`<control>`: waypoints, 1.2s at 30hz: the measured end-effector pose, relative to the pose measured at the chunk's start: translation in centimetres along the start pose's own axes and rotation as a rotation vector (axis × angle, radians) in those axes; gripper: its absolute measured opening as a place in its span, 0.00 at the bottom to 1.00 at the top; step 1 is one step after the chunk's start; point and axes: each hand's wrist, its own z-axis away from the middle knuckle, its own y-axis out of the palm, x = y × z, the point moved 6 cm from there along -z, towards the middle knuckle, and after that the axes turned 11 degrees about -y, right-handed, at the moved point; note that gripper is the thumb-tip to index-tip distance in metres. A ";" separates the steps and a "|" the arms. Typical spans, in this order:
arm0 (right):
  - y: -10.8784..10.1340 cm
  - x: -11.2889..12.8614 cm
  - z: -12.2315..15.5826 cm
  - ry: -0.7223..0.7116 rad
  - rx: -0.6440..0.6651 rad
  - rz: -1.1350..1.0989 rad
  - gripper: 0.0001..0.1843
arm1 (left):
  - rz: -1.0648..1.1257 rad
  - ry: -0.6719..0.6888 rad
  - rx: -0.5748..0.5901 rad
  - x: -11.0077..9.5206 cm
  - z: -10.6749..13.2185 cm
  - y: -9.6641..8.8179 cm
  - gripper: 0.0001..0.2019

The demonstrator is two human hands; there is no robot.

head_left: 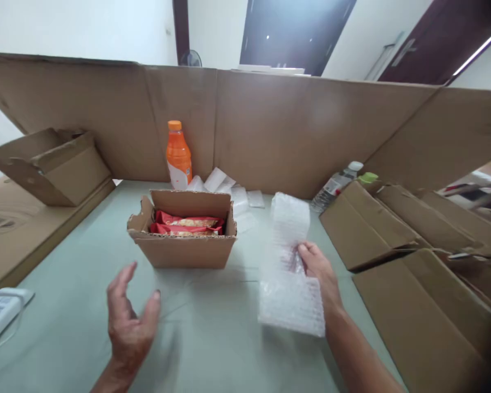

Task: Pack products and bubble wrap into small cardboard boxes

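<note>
My right hand (317,267) grips a long strip of bubble wrap (290,305) near its middle, thumb on top. The strip hangs over the pale green table, and its upper end curls. My left hand (131,316) holds nothing; its thumb and fingers are apart, in front of a small open cardboard box (188,252). Inside that box lie red packets (188,221) with a food picture on them. Behind the box, several pieces of clear plastic wrap (239,199) lie in a loose heap beside an orange bottle (179,158).
Several cardboard boxes (425,305) line the right side, with a clear bottle (337,185) leaning behind them. Another open box (69,169) stands at the far left. A white power strip (4,314) lies at the left edge. Tall cardboard panels (303,131) wall off the back.
</note>
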 end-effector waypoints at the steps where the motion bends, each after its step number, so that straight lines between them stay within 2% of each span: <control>1: 0.6 -0.8 1.2 0.042 0.035 -0.033 0.20 | -0.012 0.059 0.077 -1.4 1.2 0.2 0.32; 3: 2.1 -2.4 3.4 0.107 0.085 -0.079 0.21 | -0.026 0.138 0.341 -3.6 3.8 1.6 0.30; 5: 3.6 -3.9 5.0 0.152 0.095 -0.105 0.20 | -0.013 0.153 0.627 -4.7 6.5 3.4 0.35; 6: 4.2 -4.6 5.7 0.171 0.089 -0.114 0.20 | -0.007 0.136 0.734 -4.9 7.6 4.1 0.39; 8: 5.1 -5.9 6.7 0.205 0.083 -0.118 0.19 | -0.010 0.109 0.841 -4.9 9.4 5.3 0.47; 10: 5.8 -6.9 7.3 0.234 0.094 -0.114 0.18 | -0.043 0.124 0.860 -4.6 10.5 6.2 0.48; 15: 6.1 -7.5 7.7 0.206 0.151 -0.091 0.17 | -0.155 0.251 0.848 -4.1 11.9 7.1 0.40; 18: 5.9 -7.5 7.5 0.169 0.190 -0.062 0.16 | -0.199 0.255 0.814 -4.3 11.1 7.6 0.38; 20: 5.8 -7.5 7.4 0.150 0.206 -0.039 0.16 | -0.238 0.270 0.827 -4.8 10.3 8.5 0.34; 24: 5.6 -7.2 7.2 0.091 0.220 0.022 0.16 | -0.402 0.360 0.957 -5.9 9.2 11.3 0.32; 27: 5.1 -6.8 6.8 0.027 0.210 0.080 0.16 | -0.491 0.410 1.020 -6.3 9.0 12.2 0.29; 29: 4.7 -6.5 6.4 -0.064 0.201 0.193 0.15 | -0.504 0.415 1.040 -6.5 9.0 11.9 0.20; 32: 4.4 -6.1 6.1 -0.214 0.234 0.494 0.16 | -0.437 0.419 1.054 -7.0 9.6 10.1 0.11; 36: 4.3 -6.5 6.2 -0.258 0.282 0.723 0.20 | -0.189 0.409 1.083 -8.3 11.3 6.4 0.14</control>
